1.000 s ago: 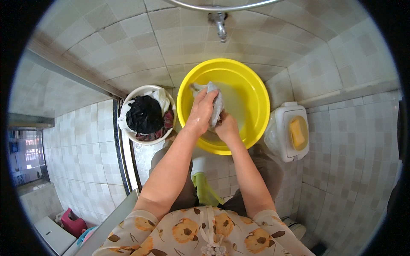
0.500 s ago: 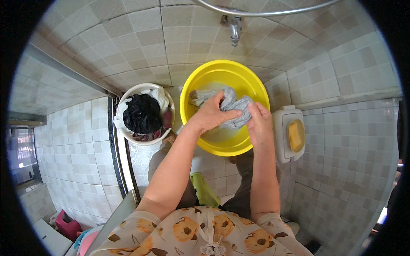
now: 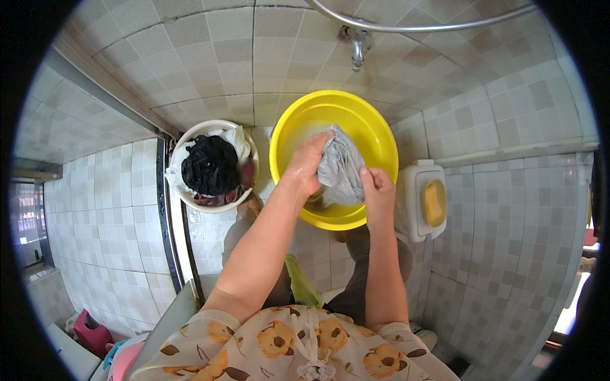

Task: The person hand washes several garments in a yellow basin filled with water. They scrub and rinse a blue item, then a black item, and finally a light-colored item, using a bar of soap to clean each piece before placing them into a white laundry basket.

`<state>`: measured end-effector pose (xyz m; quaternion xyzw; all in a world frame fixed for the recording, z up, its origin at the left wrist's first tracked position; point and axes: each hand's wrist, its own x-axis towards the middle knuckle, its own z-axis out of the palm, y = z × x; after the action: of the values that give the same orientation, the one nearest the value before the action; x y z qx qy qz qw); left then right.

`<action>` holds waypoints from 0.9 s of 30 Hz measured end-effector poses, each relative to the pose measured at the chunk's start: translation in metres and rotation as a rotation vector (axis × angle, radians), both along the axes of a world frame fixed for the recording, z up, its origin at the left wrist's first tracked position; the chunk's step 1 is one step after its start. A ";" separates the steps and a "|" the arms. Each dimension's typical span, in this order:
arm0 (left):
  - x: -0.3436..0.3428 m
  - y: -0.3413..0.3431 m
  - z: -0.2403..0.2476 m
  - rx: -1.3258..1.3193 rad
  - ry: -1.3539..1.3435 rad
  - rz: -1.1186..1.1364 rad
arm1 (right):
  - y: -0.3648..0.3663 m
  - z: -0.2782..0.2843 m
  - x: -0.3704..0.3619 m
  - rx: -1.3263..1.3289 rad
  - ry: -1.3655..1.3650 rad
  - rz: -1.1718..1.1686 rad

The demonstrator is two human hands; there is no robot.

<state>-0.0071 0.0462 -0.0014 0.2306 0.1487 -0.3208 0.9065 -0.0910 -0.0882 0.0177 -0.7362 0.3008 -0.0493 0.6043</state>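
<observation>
Both hands hold a wet grey cloth garment over a round yellow basin with cloudy water in it. My left hand grips the garment's left side, its fingers partly hidden behind the fabric. On the right side, my right hand pinches the edge between thumb and fingers. The cloth hangs spread between the two hands, and its lower end reaches down into the basin. What kind of garment it is I cannot make out.
A white tub of black, white and dark red clothes stands left of the basin. To the right, a white lidded container carries a yellow soap bar. A metal tap juts from the tiled wall, below a shower hose.
The grey garment has gone from bunched up to spread out between my hands. My left hand has shifted to its left edge; my right hand has moved slightly lower.
</observation>
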 end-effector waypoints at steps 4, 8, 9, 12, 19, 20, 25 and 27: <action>0.005 0.007 0.004 0.014 -0.034 -0.008 | 0.012 0.013 -0.001 -0.490 -0.400 0.068; 0.001 0.004 0.002 0.116 -0.182 -0.059 | 0.021 0.010 0.017 -0.393 -0.487 0.258; 0.001 -0.001 0.003 0.102 -0.178 -0.078 | 0.017 0.000 0.018 -0.334 -0.494 0.248; 0.000 -0.004 0.003 0.106 -0.135 -0.099 | -0.001 -0.005 0.010 0.031 -0.346 0.125; 0.002 -0.005 0.001 0.444 -0.161 -0.055 | 0.005 0.101 -0.004 -0.313 -0.568 0.067; 0.001 -0.009 0.001 0.533 -0.183 -0.044 | 0.009 0.106 -0.009 -0.455 -0.586 0.093; 0.007 -0.009 -0.008 0.295 -0.107 0.252 | 0.006 0.060 -0.040 -0.689 -0.426 0.577; 0.008 -0.006 -0.012 0.205 -0.049 0.294 | 0.006 0.040 -0.047 -0.569 -0.249 0.703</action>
<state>0.0008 0.0398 -0.0130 0.3052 0.1908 -0.1621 0.9188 -0.1382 -0.0820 0.0575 -0.9183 -0.0670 -0.0103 0.3899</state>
